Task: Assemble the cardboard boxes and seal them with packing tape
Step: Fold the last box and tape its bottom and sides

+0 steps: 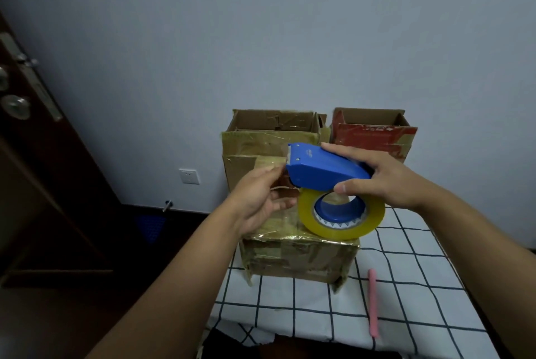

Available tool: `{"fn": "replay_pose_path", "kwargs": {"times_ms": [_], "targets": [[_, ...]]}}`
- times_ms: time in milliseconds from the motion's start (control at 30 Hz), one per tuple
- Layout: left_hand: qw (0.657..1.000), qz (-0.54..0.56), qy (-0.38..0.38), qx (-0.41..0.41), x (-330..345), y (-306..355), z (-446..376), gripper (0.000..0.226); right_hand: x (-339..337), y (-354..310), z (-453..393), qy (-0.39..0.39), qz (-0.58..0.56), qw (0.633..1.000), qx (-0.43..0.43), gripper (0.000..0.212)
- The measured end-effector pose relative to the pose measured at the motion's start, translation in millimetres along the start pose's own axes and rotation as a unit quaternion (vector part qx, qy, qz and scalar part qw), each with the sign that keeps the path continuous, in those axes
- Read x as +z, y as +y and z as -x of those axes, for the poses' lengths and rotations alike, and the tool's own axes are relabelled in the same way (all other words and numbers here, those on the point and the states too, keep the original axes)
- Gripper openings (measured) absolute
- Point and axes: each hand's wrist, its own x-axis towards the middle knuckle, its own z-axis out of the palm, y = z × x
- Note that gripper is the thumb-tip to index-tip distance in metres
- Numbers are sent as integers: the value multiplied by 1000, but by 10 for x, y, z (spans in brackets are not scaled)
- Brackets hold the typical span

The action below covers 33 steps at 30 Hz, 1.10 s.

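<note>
- The right hand [385,181] grips the handle of a blue tape dispenser [324,168], fingers curled over its top and the thumb pressed against its near side
- A roll of yellowish clear packing tape [342,216] sits on the dispenser's blue hub, hanging below the handle and just above the closed box
- The left hand [261,202] is raised beside the dispenser's cutter end, its fingertips pinching the loose end of the tape near the blade; the palm faces right with the fingers partly curled
- The closed cardboard box [298,260] stands on the tabletop [406,286] under both hands, its top and front covered in shiny strips of tape
- Behind it, against the wall, stands a taller brown cardboard box [261,138] with its top flaps open and old tape across its front
- To the right of that one is a red-printed cardboard box [374,132], also open at the top
- The tabletop carries a white cloth with a dark grid pattern
- A pink stick-shaped object [373,303] lies on the cloth to the right of the closed box, apart from it
- A dark wooden door [34,155] with a metal lock is at the left, and a white wall socket [189,176] sits low on the wall
</note>
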Motion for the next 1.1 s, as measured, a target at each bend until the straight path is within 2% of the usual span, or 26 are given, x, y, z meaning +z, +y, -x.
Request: {"fn": "replay_pose_path", "kwargs": {"times_ms": [100,200,333,533,833,933,1100], "targets": [[999,51,-1,-19,-70,-1,-8,27,-1,-3,-6,-7,4,1000,1,65],[998,46,-4,-40,-107,15,3,41,-7,-14,-2,-13,4,1000,2,64],[999,-18,22,-32,-77,51,35,20,-4,-32,-15,-18,8,1000,1,64],[994,-77,51,-60,-105,107,87,15,6,-64,-45,-29,40,999,-6,66],[979,-180,90,-13,-107,143,149,20,33,-180,-17,-34,69,997,-12,62],[978,-196,75,4,-162,215,203,26,-58,-312,18,-38,101,994,-18,63],[972,-215,88,19,-272,288,249,20,-290,-444,133,-51,138,989,-10,60]]}}
